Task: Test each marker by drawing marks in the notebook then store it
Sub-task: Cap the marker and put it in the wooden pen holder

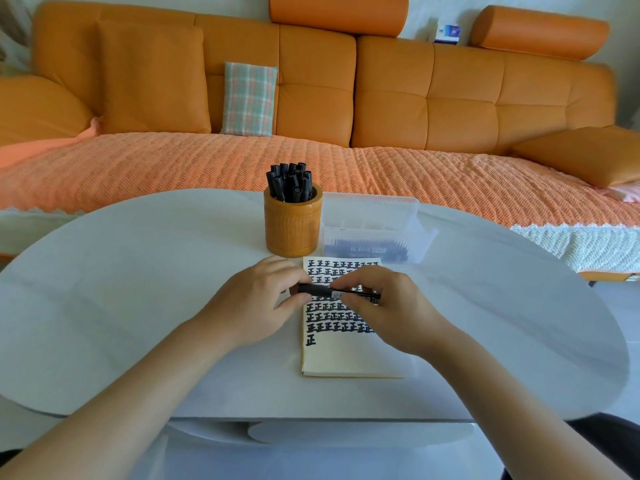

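A black marker (320, 290) lies level above the open notebook (341, 356), held at both ends. My left hand (258, 299) pinches its cap end with thumb and fingers. My right hand (384, 306) grips the barrel with the label showing. The notebook page carries several rows of thick black marks, with one single mark alone on the lowest row. An orange round holder (292, 228) stands behind the notebook, full of several black markers (290, 183). A clear plastic box (372, 226) to its right has dark markers lying in it.
The white oval table (138, 289) stretches wide to the left and right of the notebook. Behind it runs an orange sofa (415, 109) with a plaid cushion (249, 98) and a knitted orange throw.
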Motion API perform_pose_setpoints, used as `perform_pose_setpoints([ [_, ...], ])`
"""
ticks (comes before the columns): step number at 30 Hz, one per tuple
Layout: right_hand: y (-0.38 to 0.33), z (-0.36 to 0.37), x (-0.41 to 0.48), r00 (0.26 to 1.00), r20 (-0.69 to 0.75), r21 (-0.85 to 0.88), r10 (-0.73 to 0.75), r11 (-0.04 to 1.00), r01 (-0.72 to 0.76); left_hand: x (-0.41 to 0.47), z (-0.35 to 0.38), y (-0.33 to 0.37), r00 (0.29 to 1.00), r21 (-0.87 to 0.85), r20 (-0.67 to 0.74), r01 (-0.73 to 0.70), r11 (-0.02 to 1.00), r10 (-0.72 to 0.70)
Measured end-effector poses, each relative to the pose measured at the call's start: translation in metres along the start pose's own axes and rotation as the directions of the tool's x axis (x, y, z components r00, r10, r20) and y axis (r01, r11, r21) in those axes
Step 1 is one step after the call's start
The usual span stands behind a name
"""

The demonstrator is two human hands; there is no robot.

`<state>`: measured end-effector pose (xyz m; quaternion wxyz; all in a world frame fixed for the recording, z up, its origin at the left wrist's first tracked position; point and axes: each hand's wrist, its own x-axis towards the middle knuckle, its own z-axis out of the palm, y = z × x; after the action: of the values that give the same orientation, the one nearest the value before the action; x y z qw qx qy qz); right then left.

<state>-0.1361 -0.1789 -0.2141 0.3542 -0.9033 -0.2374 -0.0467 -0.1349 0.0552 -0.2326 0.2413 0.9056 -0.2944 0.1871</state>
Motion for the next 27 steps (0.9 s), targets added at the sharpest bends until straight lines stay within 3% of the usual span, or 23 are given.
perform_pose_setpoints([
  [5, 0.010, 0.004, 0.003, 0.978, -0.105, -0.156, -0.181, 0.974, 0.164, 0.004, -0.002, 0.001, 1.000, -0.040, 0.003, -0.028, 0.999, 0.028],
  [8, 0.009, 0.003, 0.007, 0.912, -0.145, -0.359, -0.384, 0.879, 0.314, 0.007, -0.002, -0.001, 0.999, -0.062, 0.032, -0.041, 0.997, 0.043],
  [10, 0.007, 0.000, 0.011, 0.890, -0.142, -0.410, -0.433, 0.844, 0.346, 0.010, -0.002, -0.002, 0.999, -0.064, 0.016, -0.040, 0.997, 0.041],
  [13, -0.003, -0.002, 0.017, 0.941, -0.135, -0.304, -0.311, 0.917, 0.260, 0.016, -0.008, -0.003, 0.997, -0.023, -0.043, -0.067, 0.998, 0.066],
  [15, -0.007, -0.002, 0.023, 0.986, -0.074, -0.081, -0.149, 0.986, 0.143, 0.022, -0.016, -0.004, 0.991, 0.004, -0.084, -0.100, 0.995, 0.100],
  [18, -0.016, -0.006, 0.034, 0.999, 0.048, 0.143, -0.002, 0.990, -0.005, 0.029, -0.029, -0.007, 0.985, 0.014, -0.100, -0.137, 0.990, 0.138],
  [24, -0.028, -0.001, 0.061, 0.992, 0.108, -0.191, -0.059, 0.978, 0.079, 0.049, -0.040, -0.027, 0.986, -0.028, -0.147, -0.079, 0.996, 0.074],
  [27, -0.032, -0.003, 0.085, 0.996, 0.014, -0.158, -0.087, 0.983, 0.089, 0.060, -0.040, -0.038, 0.969, -0.141, -0.230, 0.055, 0.988, -0.087],
])
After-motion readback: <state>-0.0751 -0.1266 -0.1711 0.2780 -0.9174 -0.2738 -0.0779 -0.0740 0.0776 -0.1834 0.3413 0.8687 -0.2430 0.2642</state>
